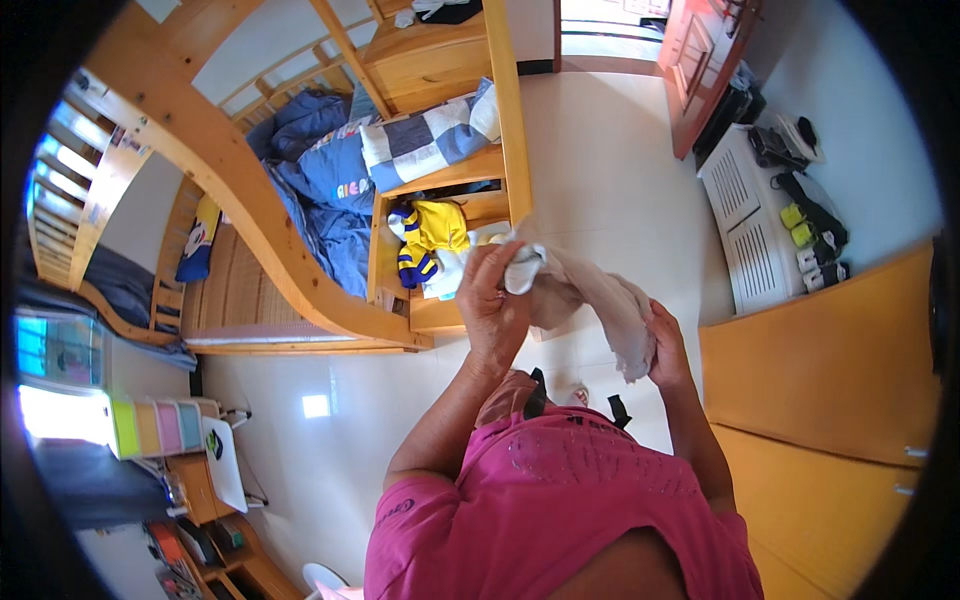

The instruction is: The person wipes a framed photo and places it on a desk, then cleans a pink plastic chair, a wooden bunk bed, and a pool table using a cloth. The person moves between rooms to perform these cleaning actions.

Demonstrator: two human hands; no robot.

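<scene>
A thin beige cloth (589,289), perhaps a garment, stretches between my two hands in front of my waist. My left hand (495,300) grips its bunched end, where a whitish part (524,268) sticks out beside the fingers. The other end hangs from my right hand (667,341), whose fingers are closed on its edge. Past my left hand, a yellow garment with blue and white bands (439,229) lies in an open wooden drawer (381,251), with white cloth next to it. My left hand and the beige cloth hide part of the drawer.
A wooden bunk bed (300,281) with blue bedding (330,187) stands at the left. Along the right wall are a white louvred cabinet (739,217) with objects on top and a wooden cupboard (810,360). An open door (694,60) is at the top right; a white folding table (225,465) stands lower left.
</scene>
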